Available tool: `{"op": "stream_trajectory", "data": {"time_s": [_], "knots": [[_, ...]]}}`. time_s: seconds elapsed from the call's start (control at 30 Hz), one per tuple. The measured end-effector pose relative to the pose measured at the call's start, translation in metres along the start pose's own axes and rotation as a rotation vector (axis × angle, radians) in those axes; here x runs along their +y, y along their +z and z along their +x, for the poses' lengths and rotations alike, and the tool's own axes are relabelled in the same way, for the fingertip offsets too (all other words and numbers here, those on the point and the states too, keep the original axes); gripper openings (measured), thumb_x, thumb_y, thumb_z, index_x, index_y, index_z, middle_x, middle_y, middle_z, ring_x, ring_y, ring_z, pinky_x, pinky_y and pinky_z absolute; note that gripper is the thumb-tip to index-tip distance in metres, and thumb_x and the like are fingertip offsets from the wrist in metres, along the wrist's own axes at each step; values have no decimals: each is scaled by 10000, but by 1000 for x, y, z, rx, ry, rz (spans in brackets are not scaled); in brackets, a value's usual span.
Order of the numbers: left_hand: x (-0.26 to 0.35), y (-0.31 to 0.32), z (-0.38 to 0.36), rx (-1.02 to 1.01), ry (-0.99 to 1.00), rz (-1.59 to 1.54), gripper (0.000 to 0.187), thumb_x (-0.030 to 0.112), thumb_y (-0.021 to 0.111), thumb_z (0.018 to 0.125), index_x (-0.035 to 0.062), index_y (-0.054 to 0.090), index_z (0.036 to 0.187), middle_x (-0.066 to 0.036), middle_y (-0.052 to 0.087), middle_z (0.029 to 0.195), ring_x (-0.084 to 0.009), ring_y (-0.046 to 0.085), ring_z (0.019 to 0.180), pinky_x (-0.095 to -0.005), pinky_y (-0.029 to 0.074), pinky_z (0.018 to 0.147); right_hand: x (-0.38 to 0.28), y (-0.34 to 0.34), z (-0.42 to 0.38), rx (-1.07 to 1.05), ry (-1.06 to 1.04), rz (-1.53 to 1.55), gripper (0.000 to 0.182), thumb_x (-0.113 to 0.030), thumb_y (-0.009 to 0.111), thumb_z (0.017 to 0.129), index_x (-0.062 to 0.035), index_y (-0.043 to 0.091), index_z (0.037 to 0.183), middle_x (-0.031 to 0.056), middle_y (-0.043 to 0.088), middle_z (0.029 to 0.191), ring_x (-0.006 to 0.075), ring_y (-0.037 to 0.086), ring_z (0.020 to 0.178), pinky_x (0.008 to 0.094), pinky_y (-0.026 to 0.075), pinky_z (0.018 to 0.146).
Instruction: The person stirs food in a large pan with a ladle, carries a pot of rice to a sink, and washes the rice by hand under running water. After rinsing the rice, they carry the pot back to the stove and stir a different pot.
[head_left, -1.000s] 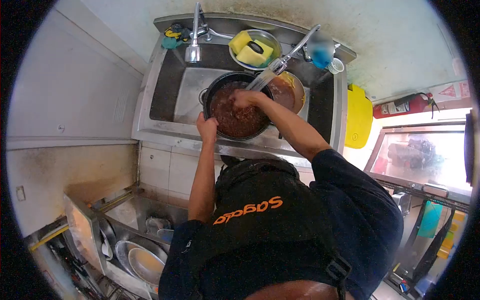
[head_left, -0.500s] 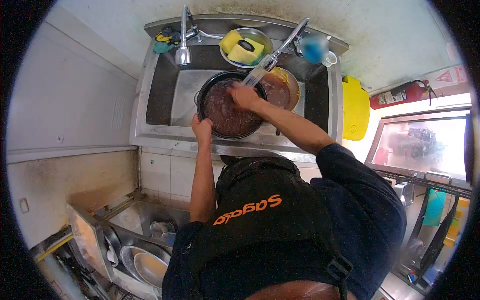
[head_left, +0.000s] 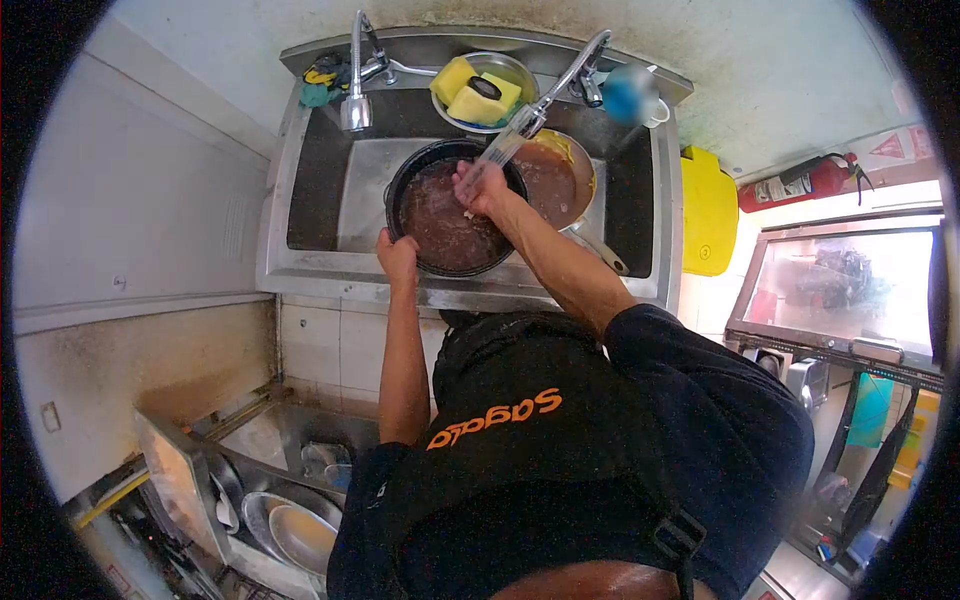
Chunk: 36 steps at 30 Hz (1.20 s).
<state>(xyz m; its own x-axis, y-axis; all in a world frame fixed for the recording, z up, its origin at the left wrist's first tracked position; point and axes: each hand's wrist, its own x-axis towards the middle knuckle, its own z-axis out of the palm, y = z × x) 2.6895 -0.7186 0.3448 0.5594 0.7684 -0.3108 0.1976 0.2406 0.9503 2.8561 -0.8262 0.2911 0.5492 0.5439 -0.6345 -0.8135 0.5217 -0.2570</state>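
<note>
My left hand (head_left: 398, 258) is closed on the near left rim of a dark round pot (head_left: 395, 205) standing in the sink. Reddish-brown, foamy water fills much of the pot. Above its right side, my right hand (head_left: 482, 190) is turned partly palm up under the running tap, fingers loosely apart and partly veiled by the water. A small pale bit shows beside its palm. Right of the pot, partly behind my right forearm, sits a frying pan (head_left: 587, 190) with brownish liquid inside and yellow residue on its rim.
The steel sink (head_left: 365, 258) has a left tap (head_left: 356, 112) and a running right tap (head_left: 527, 120). Behind the pot, a metal bowl (head_left: 520, 72) holds yellow sponges (head_left: 486, 100). A yellow container (head_left: 708, 212) and fire extinguisher (head_left: 805, 184) are at the right.
My right hand has come up from the pot's water and turned partly palm up beneath the stream. My right forearm shifted left, exposing the pan's handle. The left hand keeps its hold.
</note>
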Motion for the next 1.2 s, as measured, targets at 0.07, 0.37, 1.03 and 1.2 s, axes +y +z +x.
{"op": "stream_trajectory", "data": {"time_s": [0.07, 0.37, 1.03, 1.2], "knots": [[3, 2, -2, -30, 12, -91, 120, -48, 446, 547, 44, 424, 622, -1, 453, 556, -117, 397, 477, -242, 325, 447, -4, 5, -10, -51, 39, 89, 342, -368, 363, 848, -74, 518, 927, 92, 551, 878, 232, 539, 756, 343, 471, 634], [-8, 0, 4, -15, 1, -19, 128, -53, 446, 536, 44, 420, 615, -9, 453, 547, -110, 406, 471, -240, 319, 420, 15, 22, -10, -126, 82, 312, 409, -378, 258, 839, -58, 500, 919, 136, 521, 984, 290, 471, 935, 456, 371, 800], [-13, -1, 9, -17, -7, -37, 105, -52, 441, 569, 40, 403, 600, -25, 441, 532, -112, 392, 465, -246, 309, 433, 21, 40, -39, 257, -41, 101, 234, -68, 427, 758, 6, 496, 969, 138, 535, 920, 280, 483, 961, 481, 400, 823], [-14, -6, 8, -46, -43, 73, 197, -1, 482, 575, 30, 451, 767, -31, 464, 588, -156, 439, 486, -265, 346, 421, -1, 0, -53, -183, -274, -1203, 246, -55, 510, 723, 27, 523, 955, 148, 553, 857, 282, 555, 821, 462, 468, 735]]}}
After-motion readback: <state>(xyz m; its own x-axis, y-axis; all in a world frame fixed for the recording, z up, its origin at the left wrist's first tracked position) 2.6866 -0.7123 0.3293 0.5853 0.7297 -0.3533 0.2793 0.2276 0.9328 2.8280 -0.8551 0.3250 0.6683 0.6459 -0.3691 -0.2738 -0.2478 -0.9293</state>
